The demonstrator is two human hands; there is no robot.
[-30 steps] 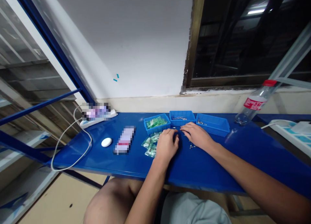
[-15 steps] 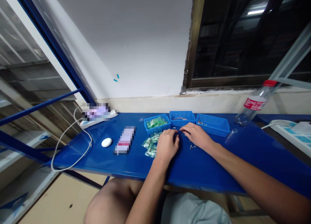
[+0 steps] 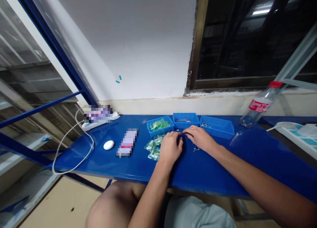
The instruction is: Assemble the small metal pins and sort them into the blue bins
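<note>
My left hand (image 3: 170, 145) rests over the blue table with its fingers curled and the thumb close to them. Facing it, my right hand (image 3: 200, 136) has its fingertips bent together just above the tabletop. Whatever lies in either grip is too small or too hidden to name. Small clear packets (image 3: 154, 152) with green print lie at the left hand's outer side. A few loose metal screws (image 3: 196, 148) lie under and beside the right hand. Ahead stand a blue bin of green packets (image 3: 159, 124), a blue bin of long metal pins (image 3: 185, 120) and a blue bin of small metal parts (image 3: 217, 126).
On the left of the blue table (image 3: 99, 162) are a blurred-out phone (image 3: 127, 143), a white oval object (image 3: 108, 145) and a power strip (image 3: 114, 116) with a white cable. To the right stands a plastic bottle (image 3: 260, 106) with a red cap, near another power strip (image 3: 292, 137).
My right fingertips have shifted very slightly left, toward the left hand. The left hand, bins and packets look unmoved.
</note>
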